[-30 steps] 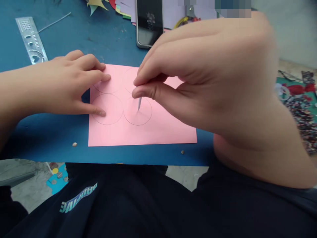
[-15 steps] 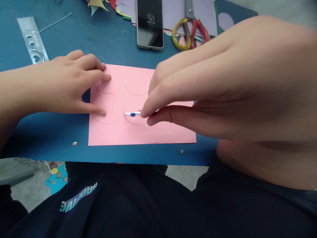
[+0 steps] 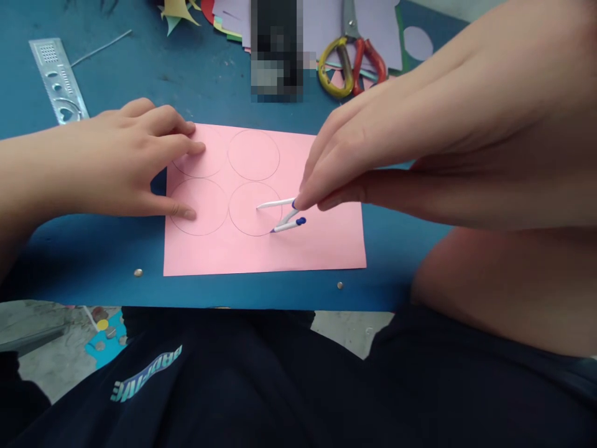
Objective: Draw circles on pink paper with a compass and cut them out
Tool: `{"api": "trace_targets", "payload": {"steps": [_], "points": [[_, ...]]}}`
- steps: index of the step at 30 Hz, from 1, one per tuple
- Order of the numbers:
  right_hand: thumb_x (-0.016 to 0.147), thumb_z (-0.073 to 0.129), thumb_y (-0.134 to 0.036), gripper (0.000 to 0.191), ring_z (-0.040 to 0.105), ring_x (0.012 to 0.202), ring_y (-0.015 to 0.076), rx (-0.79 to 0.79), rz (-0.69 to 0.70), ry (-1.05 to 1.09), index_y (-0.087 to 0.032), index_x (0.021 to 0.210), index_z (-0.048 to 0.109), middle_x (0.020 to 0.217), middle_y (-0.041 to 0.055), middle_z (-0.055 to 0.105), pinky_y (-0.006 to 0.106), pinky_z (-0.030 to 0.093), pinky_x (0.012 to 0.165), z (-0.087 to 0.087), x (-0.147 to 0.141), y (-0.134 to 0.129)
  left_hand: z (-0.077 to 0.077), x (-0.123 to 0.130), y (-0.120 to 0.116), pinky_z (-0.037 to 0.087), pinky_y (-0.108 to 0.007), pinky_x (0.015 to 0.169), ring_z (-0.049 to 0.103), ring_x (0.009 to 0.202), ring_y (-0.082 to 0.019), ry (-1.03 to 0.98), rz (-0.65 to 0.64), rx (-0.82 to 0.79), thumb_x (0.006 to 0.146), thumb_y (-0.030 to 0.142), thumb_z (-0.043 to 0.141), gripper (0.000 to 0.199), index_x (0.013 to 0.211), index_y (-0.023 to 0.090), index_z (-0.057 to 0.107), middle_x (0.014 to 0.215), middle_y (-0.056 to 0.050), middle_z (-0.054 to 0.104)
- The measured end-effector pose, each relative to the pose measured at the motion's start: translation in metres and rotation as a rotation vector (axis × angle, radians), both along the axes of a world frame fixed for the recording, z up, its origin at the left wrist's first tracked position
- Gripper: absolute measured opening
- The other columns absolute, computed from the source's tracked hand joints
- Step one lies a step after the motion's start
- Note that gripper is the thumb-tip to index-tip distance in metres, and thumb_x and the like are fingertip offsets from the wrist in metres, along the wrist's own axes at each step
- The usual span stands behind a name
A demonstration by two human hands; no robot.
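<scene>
Compass is pinched by right hand over pink paper. Paper is pressed flat by open left hand.

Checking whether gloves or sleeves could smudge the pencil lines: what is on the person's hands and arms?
Nothing: the left hand and right hand are bare, with no gloves, rings or watch in view, and both forearms are uncovered as far as the picture shows. Below them, dark clothing carries teal lettering.

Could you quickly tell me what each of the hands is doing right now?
Left hand: open, fingers spread flat, pressing on the pink paper.
Right hand: closed, fingertips pinching the top of a white compass standing on the paper.
</scene>
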State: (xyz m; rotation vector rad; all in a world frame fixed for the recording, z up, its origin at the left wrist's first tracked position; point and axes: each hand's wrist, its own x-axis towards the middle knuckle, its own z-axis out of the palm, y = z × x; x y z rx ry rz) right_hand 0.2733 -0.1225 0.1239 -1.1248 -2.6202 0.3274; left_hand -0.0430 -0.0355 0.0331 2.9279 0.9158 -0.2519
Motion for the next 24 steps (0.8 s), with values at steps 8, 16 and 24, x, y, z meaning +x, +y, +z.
{"api": "trace_targets", "payload": {"steps": [8,16,24], "points": [[0.097,0.075,-0.022,0.016,0.075,0.076,-0.0005,-0.103,0.097,0.133,-0.028,0.083,0.080,0.081,-0.0174,0.082,0.011,0.052,0.068,-0.001,-0.020,0.001,-0.003,-0.002,0.002,0.045,-0.062,0.124,0.051,0.143,-0.047,-0.014,-0.017,0.017,0.080,0.099,-0.008,0.132,0.153,0.010,0.056,0.156,-0.021,0.053],[0.084,0.087,-0.007,0.022,0.076,0.077,0.0012,-0.041,0.040,0.243,-0.026,0.084,0.076,0.083,-0.0202,0.080,0.012,0.061,0.076,-0.012,-0.034,-0.008,-0.001,0.000,0.002,0.047,-0.064,0.122,0.053,0.141,-0.047,-0.004,0.007,-0.007,0.072,0.102,-0.014,0.140,0.146,0.011,0.061,0.152,-0.020,0.054],[0.094,0.076,-0.021,0.015,0.070,0.074,0.0075,0.176,-0.127,0.130,-0.026,0.079,0.076,0.074,-0.0151,0.071,0.025,0.057,0.076,-0.019,-0.042,-0.010,-0.003,-0.001,0.002,0.045,-0.063,0.125,0.053,0.142,-0.046,-0.019,0.011,-0.005,0.073,0.104,-0.011,0.136,0.143,0.013,0.063,0.152,-0.018,0.054]]}}
